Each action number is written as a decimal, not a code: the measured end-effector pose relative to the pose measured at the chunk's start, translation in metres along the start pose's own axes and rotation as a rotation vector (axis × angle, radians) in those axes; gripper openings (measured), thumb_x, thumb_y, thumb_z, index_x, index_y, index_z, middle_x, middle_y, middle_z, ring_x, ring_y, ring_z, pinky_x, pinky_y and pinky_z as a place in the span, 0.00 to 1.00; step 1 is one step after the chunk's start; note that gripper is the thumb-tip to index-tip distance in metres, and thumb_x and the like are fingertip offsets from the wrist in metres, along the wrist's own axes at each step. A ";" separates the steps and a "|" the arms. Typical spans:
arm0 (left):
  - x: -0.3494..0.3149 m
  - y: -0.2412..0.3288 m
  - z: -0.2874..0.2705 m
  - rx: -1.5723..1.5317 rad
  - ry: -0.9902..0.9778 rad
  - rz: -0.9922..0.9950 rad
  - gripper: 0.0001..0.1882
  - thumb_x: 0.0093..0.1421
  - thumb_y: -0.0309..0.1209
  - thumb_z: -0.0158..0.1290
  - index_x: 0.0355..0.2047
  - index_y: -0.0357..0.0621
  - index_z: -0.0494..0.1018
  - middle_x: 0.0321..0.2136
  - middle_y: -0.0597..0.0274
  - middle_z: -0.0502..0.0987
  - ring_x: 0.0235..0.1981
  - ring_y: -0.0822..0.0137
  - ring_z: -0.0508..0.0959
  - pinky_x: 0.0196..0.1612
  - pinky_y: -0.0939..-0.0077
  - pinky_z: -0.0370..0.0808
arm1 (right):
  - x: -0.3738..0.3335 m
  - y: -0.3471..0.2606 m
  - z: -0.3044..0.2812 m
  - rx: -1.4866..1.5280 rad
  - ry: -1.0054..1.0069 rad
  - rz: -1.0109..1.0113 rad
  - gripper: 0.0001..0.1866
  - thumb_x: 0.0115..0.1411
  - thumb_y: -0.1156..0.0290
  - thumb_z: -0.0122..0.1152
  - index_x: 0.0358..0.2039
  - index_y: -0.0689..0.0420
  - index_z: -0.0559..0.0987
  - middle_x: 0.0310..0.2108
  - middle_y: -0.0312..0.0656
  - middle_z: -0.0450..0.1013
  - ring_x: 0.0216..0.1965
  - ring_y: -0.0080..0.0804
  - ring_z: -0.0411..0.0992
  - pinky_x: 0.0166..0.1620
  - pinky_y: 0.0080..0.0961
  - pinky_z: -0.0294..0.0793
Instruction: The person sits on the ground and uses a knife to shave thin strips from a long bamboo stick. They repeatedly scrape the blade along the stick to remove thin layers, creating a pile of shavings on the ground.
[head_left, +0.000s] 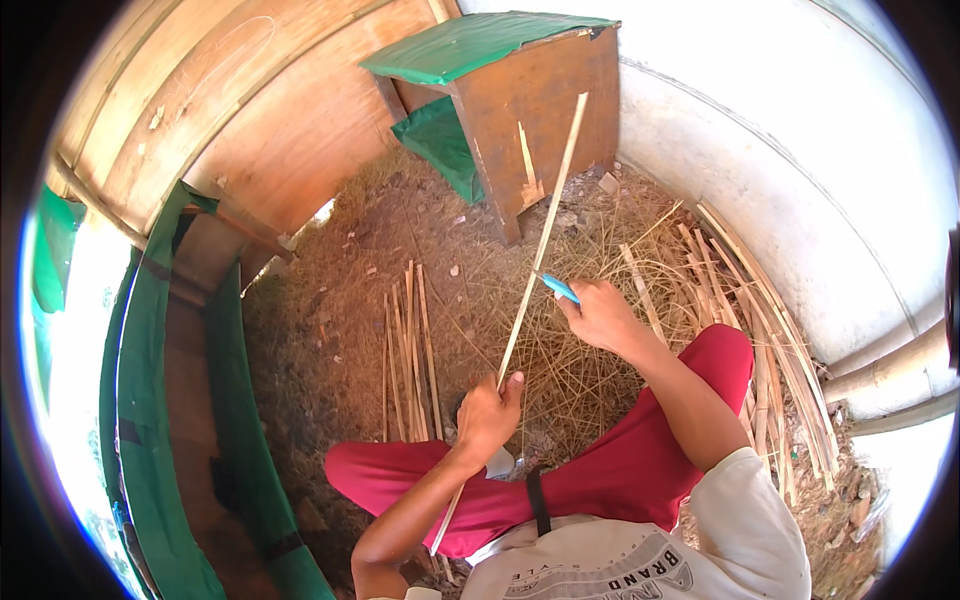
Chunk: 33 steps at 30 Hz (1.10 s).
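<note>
Fingers of the left hand (487,418) are closed around a long, pale bamboo strip (548,222), thumb along its side, while those of the right hand (606,318) are wrapped around a blue-handled knife (561,288). In the head view, the strip slants over the maroon trousers (620,468), its far end pointing at a wooden cabinet (545,110). The blade meets or nearly meets it above the left hand; contact is too small to confirm. Trimming appears partway along: loose shavings (575,385) cover the ground, with separate strips (408,350) beyond the left knee and a larger bundle (798,370) beside the right. Which are finished, I cannot tell. Both elbows are bent, the right forearm reaching inward over the thigh, the left angled upward.
</note>
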<state>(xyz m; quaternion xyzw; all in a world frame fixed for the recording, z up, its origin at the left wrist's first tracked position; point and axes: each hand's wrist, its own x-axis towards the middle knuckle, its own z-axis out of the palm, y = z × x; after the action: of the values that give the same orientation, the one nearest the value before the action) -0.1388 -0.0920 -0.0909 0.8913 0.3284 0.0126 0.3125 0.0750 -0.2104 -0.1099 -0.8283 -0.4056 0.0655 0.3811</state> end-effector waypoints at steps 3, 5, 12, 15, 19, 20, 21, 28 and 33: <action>-0.004 0.004 -0.003 -0.005 0.009 -0.024 0.26 0.70 0.49 0.45 0.34 0.33 0.70 0.21 0.38 0.76 0.27 0.35 0.78 0.33 0.45 0.73 | -0.006 0.001 0.011 -0.088 -0.003 -0.024 0.10 0.58 0.67 0.60 0.31 0.63 0.81 0.22 0.55 0.76 0.25 0.55 0.77 0.33 0.47 0.78; -0.004 0.004 -0.006 -0.012 0.024 -0.027 0.25 0.70 0.48 0.44 0.37 0.34 0.70 0.22 0.38 0.77 0.27 0.35 0.78 0.33 0.45 0.72 | -0.009 -0.008 0.011 -0.141 -0.003 -0.019 0.10 0.55 0.67 0.62 0.27 0.62 0.82 0.21 0.54 0.76 0.25 0.55 0.77 0.32 0.47 0.78; -0.002 -0.012 0.001 -0.143 0.115 0.066 0.22 0.72 0.41 0.42 0.32 0.34 0.73 0.21 0.42 0.76 0.22 0.46 0.77 0.28 0.53 0.71 | -0.002 -0.016 0.010 -0.264 -0.104 0.143 0.13 0.55 0.64 0.60 0.24 0.61 0.83 0.19 0.54 0.75 0.22 0.51 0.77 0.29 0.45 0.78; -0.002 -0.008 0.000 -0.275 0.114 0.089 0.22 0.73 0.39 0.42 0.29 0.34 0.73 0.18 0.49 0.73 0.18 0.62 0.73 0.24 0.64 0.68 | -0.002 -0.010 0.014 -0.256 -0.083 0.114 0.16 0.57 0.63 0.60 0.18 0.61 0.81 0.14 0.49 0.73 0.15 0.43 0.73 0.22 0.40 0.75; -0.004 -0.020 0.008 -0.541 -0.015 -0.062 0.21 0.73 0.39 0.41 0.27 0.36 0.71 0.14 0.61 0.65 0.16 0.74 0.65 0.21 0.71 0.63 | -0.003 -0.020 0.014 -0.250 -0.083 0.167 0.16 0.58 0.62 0.60 0.21 0.60 0.82 0.14 0.47 0.74 0.16 0.42 0.74 0.23 0.39 0.76; -0.006 -0.022 0.010 -0.620 -0.065 -0.121 0.22 0.73 0.38 0.41 0.26 0.37 0.70 0.14 0.63 0.63 0.16 0.76 0.64 0.21 0.71 0.62 | -0.003 -0.022 0.014 -0.272 -0.104 0.176 0.15 0.58 0.62 0.60 0.22 0.60 0.82 0.15 0.47 0.74 0.16 0.43 0.75 0.23 0.39 0.76; -0.008 -0.023 0.011 -0.591 -0.058 -0.107 0.22 0.73 0.39 0.40 0.26 0.38 0.69 0.14 0.66 0.62 0.16 0.76 0.62 0.20 0.73 0.61 | -0.003 -0.023 0.015 -0.294 -0.125 0.185 0.14 0.58 0.62 0.60 0.23 0.60 0.82 0.15 0.47 0.74 0.17 0.43 0.75 0.24 0.38 0.77; -0.019 -0.034 0.009 -0.523 -0.088 -0.098 0.22 0.74 0.41 0.38 0.24 0.40 0.66 0.14 0.71 0.60 0.13 0.77 0.58 0.17 0.76 0.56 | 0.001 -0.008 0.046 -0.349 -0.189 0.141 0.09 0.55 0.69 0.58 0.24 0.61 0.81 0.19 0.48 0.76 0.20 0.42 0.76 0.25 0.37 0.78; -0.027 -0.052 0.010 -0.512 -0.170 -0.189 0.24 0.74 0.41 0.37 0.23 0.40 0.68 0.14 0.67 0.63 0.16 0.73 0.64 0.21 0.72 0.62 | 0.008 0.005 0.049 -0.379 -0.187 0.136 0.08 0.54 0.74 0.57 0.22 0.64 0.79 0.18 0.48 0.74 0.19 0.41 0.75 0.24 0.37 0.77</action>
<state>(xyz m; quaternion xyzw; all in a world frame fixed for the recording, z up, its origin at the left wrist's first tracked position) -0.1872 -0.0830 -0.1234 0.7467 0.3688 -0.0086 0.5535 0.0630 -0.1782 -0.1463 -0.9008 -0.3874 0.0903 0.1739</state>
